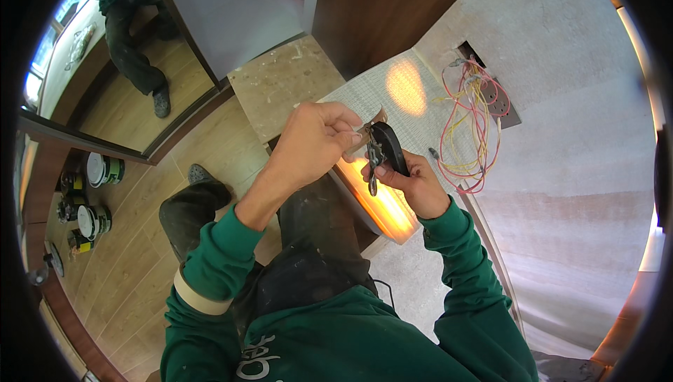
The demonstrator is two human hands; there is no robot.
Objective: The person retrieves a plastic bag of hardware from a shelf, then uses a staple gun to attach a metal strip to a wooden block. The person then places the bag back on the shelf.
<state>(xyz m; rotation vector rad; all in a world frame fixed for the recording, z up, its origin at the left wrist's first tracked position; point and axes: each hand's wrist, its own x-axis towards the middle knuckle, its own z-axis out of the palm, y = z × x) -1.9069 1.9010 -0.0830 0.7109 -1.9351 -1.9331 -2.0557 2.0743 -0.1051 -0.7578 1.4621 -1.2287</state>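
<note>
In the middle of the head view my right hand (420, 184) is closed around a hand tool (390, 146) with a black handle and metal parts like pliers, its thumb against the metal side. My left hand (317, 135) is pinched close to the tool's far end, fingertips touching a small, thin piece there. What that piece is I cannot make out. Both hands are above a ledge covered in a pale woven sheet (359, 91). A warm glowing panel (384, 208) shows below the hands. A cream tape roll (200, 293) circles my left sleeve.
Loose pink and yellow wires (484, 163) hang from a wall opening beside a socket plate (499, 101). A stone-look slab (286, 82) adjoins the ledge. Lidded tubs (94, 220) stand on the wood floor at left, below a mirrored door (144, 66). A brown panel (385, 10) rises behind.
</note>
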